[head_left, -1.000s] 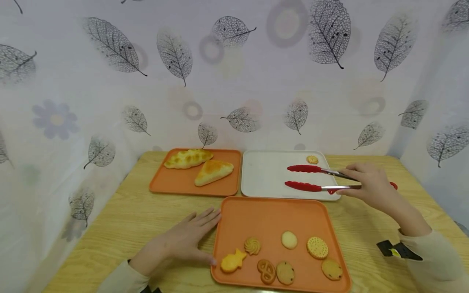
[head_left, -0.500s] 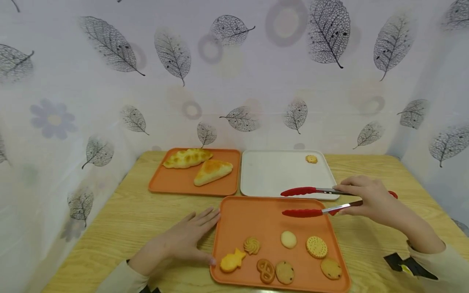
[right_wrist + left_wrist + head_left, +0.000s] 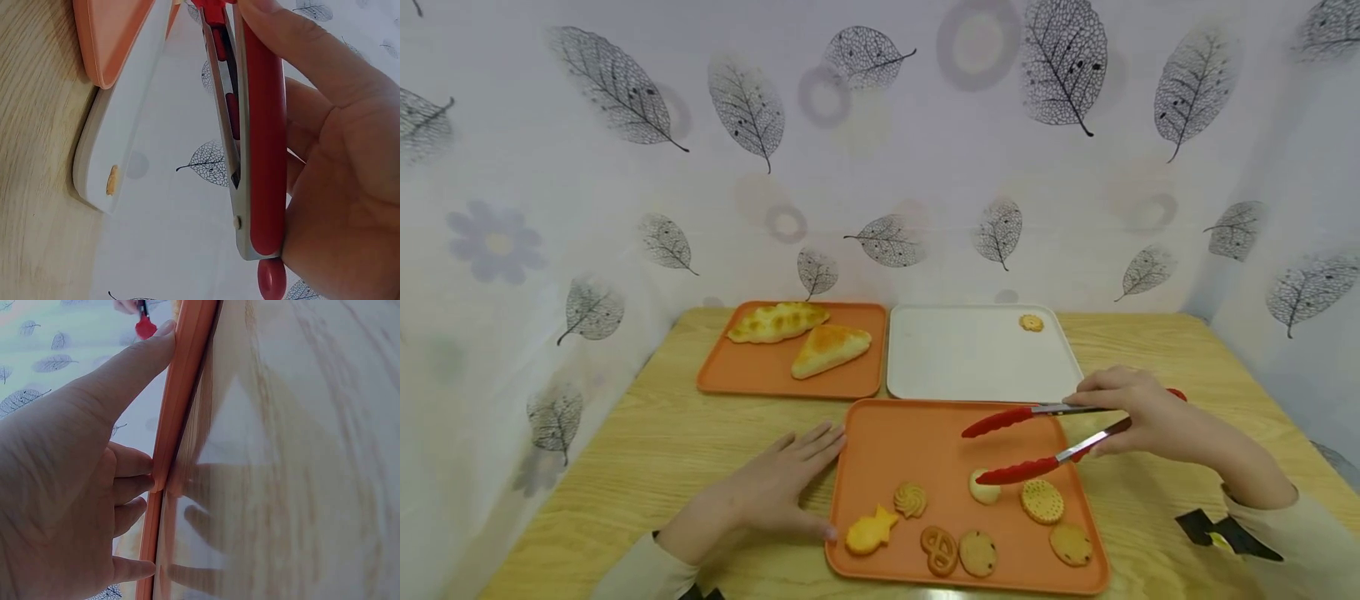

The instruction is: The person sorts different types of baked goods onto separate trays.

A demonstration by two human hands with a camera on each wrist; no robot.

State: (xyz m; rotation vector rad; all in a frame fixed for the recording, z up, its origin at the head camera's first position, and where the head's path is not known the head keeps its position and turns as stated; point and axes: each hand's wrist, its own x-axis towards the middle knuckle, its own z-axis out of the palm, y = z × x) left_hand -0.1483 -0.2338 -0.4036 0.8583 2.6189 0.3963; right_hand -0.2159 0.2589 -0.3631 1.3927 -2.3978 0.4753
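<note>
My right hand (image 3: 1150,417) grips a pair of red-tipped metal tongs (image 3: 265,137) by the handles. The tongs' arms are spread, and in the head view the nearer tip lies over part of a pale round cookie (image 3: 981,492) on the front orange tray (image 3: 910,442). Whether that tip touches the cookie, I cannot tell. My left hand (image 3: 767,492) has its fingers extended, with fingertips and thumb touching the tray's left edge; the left wrist view also shows this hand (image 3: 69,469) against the rim. Around the pale cookie lie a round dotted cracker (image 3: 1042,502) and a swirl cookie (image 3: 911,500).
Toward the tray's front are a fish-shaped cookie (image 3: 870,532), a pretzel (image 3: 939,551) and two chip cookies, one at the right (image 3: 1071,544). Behind stand a white tray (image 3: 970,358) with one small cookie (image 3: 1032,322) and an orange tray (image 3: 752,379) with two breads. A patterned curtain (image 3: 880,167) hangs behind.
My right hand has carried the spread tongs from over the white tray forward and down, over the front orange tray to the pale cookie. The left hand has stayed at the tray's edge.
</note>
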